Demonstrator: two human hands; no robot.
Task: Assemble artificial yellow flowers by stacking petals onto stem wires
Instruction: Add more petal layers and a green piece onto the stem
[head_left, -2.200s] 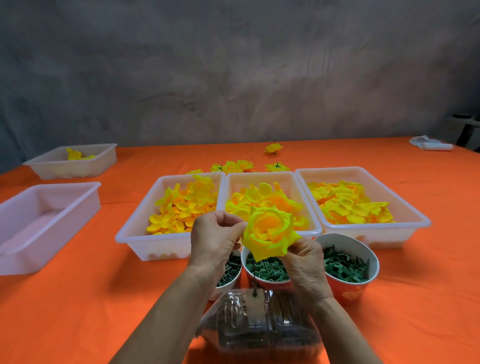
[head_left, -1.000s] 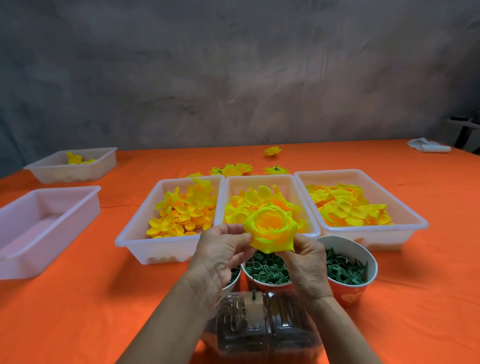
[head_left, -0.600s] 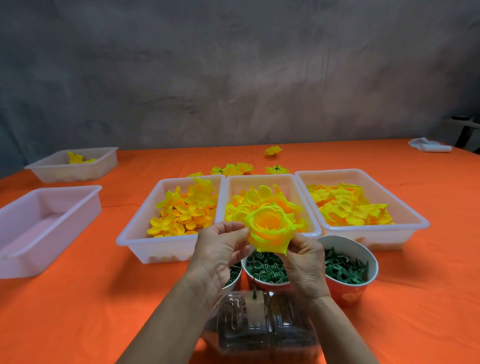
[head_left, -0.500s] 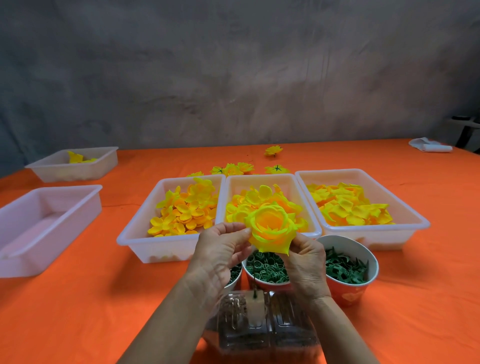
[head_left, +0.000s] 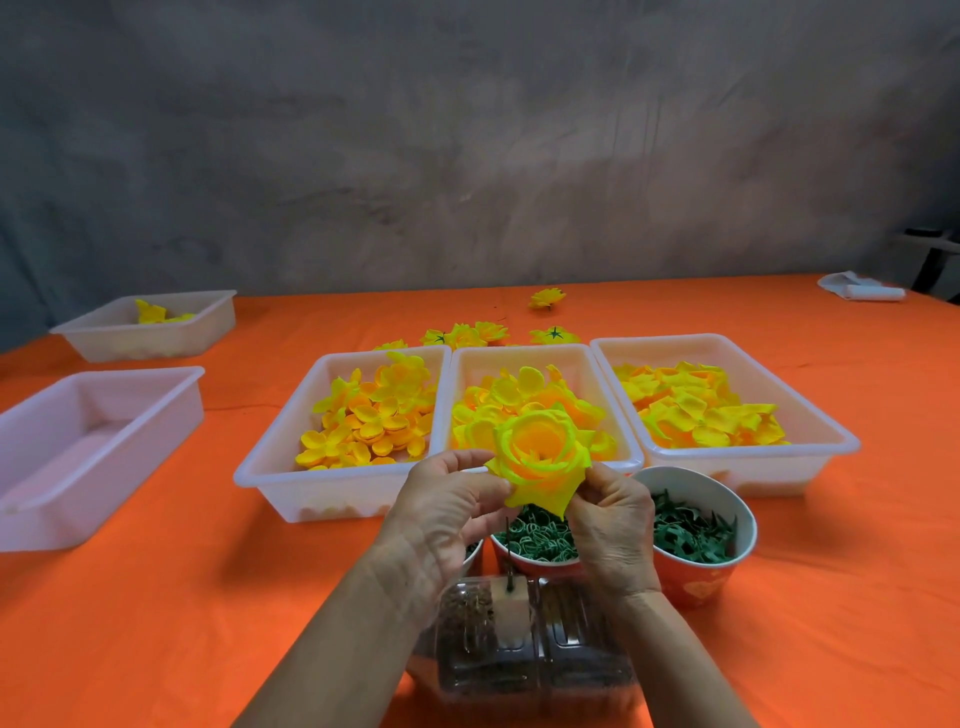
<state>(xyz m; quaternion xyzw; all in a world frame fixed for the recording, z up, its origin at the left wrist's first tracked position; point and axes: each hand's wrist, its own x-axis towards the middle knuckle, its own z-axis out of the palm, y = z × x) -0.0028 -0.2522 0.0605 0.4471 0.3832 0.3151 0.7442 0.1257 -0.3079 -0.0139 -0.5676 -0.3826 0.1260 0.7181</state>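
1. Orange cloth covers the table (head_left: 156, 623), with a mottled grey wall behind; no brand or writing can be read anywhere, only a pale pattern on the red bowl.
2. At nine o'clock sit two white trays: the nearer tray (head_left: 31, 514) and a farther tray (head_left: 171, 340) with a few yellow petals in it.
3. Three petal trays stand side by side at twelve o'clock: left tray (head_left: 270, 467), middle tray (head_left: 519, 356), right tray (head_left: 831, 447).
4. Both hands grasp the yellow flower (head_left: 540, 460) above the bowls: the left hand (head_left: 447, 512) pinches its left edge, the right hand (head_left: 610, 525) its lower right.
5. Compared with half a second ago, the flower sits much the same, its face tipped slightly more toward the camera.
6. Its stem wire (head_left: 508, 551) hangs down to a clear plastic box (head_left: 524, 654) at six o'clock.
7. Green parts fill the middle bowl (head_left: 537, 540) and the red bowl (head_left: 696, 587); the left wrist hides a third bowl.
8. Finished flowers (head_left: 467, 335) lie behind the trays; a white roll (head_left: 862, 291) lies at two o'clock.
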